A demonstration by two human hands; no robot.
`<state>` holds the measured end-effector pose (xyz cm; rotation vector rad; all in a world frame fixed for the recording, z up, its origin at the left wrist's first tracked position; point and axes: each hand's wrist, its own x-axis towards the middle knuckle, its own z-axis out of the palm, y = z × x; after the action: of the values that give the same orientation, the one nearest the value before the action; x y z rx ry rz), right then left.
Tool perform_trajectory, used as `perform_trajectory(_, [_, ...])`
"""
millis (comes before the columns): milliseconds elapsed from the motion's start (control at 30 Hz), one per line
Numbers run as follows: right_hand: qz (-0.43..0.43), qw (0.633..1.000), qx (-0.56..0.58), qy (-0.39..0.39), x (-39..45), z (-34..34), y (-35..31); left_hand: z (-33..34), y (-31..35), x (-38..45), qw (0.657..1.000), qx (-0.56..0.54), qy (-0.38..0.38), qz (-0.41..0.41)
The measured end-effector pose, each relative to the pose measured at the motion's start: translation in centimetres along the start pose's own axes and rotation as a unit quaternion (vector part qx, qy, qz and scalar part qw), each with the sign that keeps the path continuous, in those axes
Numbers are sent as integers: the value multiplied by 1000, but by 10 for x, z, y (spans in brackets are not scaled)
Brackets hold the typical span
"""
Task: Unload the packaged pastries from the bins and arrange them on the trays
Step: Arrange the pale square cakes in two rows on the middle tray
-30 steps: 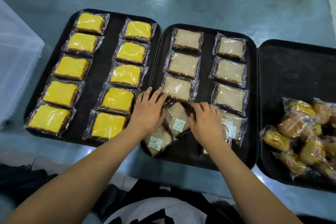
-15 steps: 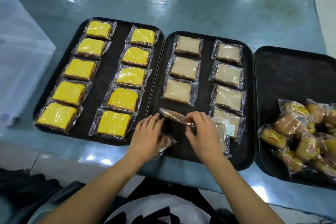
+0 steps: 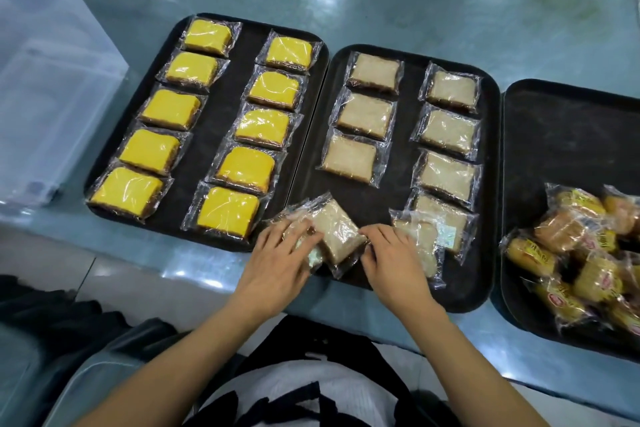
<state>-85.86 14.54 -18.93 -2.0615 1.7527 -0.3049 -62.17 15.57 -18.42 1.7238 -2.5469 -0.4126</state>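
Both hands pinching a pale pastry [image 3: 337,230] low-center, left hand [image 3: 282,255] also on another pack, right hand [image 3: 389,258] at its corner; looks light, soft, crinkly-slick wrap, so probably best gripped by the sides, not the flimsy seal ends.
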Motion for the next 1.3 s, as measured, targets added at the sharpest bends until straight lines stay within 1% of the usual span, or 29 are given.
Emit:
perform_trajectory(67, [-1, 998, -35, -50, 5, 2, -4, 2, 4, -2, 999, 22, -30, -11])
perform_trajectory(133, [17, 995, -43, -88, 6, 8, -11, 3, 6, -3, 998, 31, -42, -31])
perform_trajectory(233, [33, 996, 28, -83, -2, 12, -23, -1, 3, -3, 995, 20, -40, -85])
perform_trajectory(267, [24, 994, 59, -84, -8, 13, -28, -3, -1, -2, 994, 10, -36, -104])
perform_trajectory(333, [-12, 986, 114, -118, -20, 15, -38, -8, -11, 1, 991, -3, -39, -126])
perform_trajectory(433, [-92, 969, 131, -186, -27, 18, -52, -13, -26, 8, 991, -11, -47, -124])
perform_trajectory(467, [-107, 969, 130, -180, -25, 18, -54, -14, -28, 10, 991, -13, -39, -128])
perform_trajectory(500, [-114, 974, 125, -150, -21, 18, -54, -16, -29, 12, 990, -17, -22, -138])
perform_trajectory(567, [-110, 989, 85, -54, -9, 17, -48, -20, -28, 14, 986, -20, 41, -160])
perform_trajectory(600, [-100, 993, 63, -22, -2, 17, -42, -21, -26, 14, 982, -19, 81, -167])
perform_trajectory(633, [-93, 995, 44, -11, 5, 16, -35, -22, -23, 13, 980, -16, 117, -162])
perform_trajectory(667, [-91, 995, 30, -20, 12, 17, -28, -23, -19, 10, 981, -9, 137, -139])
perform_trajectory(700, [-97, 994, 21, -40, 17, 18, -22, -22, -13, 6, 985, 1, 139, -101])
perform_trajectory(767, [-116, 990, 0, -79, 21, 22, -16, -17, -1, -5, 994, 19, 106, -28])
perform_trajectory(800, [-118, 989, -14, -87, 19, 24, -16, -15, 2, -10, 996, 25, 87, -13])
perform_trajectory(833, [-111, 990, -26, -82, 15, 26, -16, -13, 4, -13, 997, 29, 73, -12])
perform_trajectory(900, [-84, 994, -46, -50, 1, 29, -17, -10, 2, -11, 998, 31, 45, -24])
perform_trajectory(1067, [-17, 995, -92, -25, -18, 37, -17, -11, -8, 27, 997, 32, -72, -20])
perform_trajectory(1233, [6, 994, -107, -14, 8, 28, -15, -15, -25, 69, 993, 20, -120, 11])
perform_trajectory(1300, [14, 995, -99, -20, 13, 25, -16, -18, -34, 73, 993, 2, -118, 11])
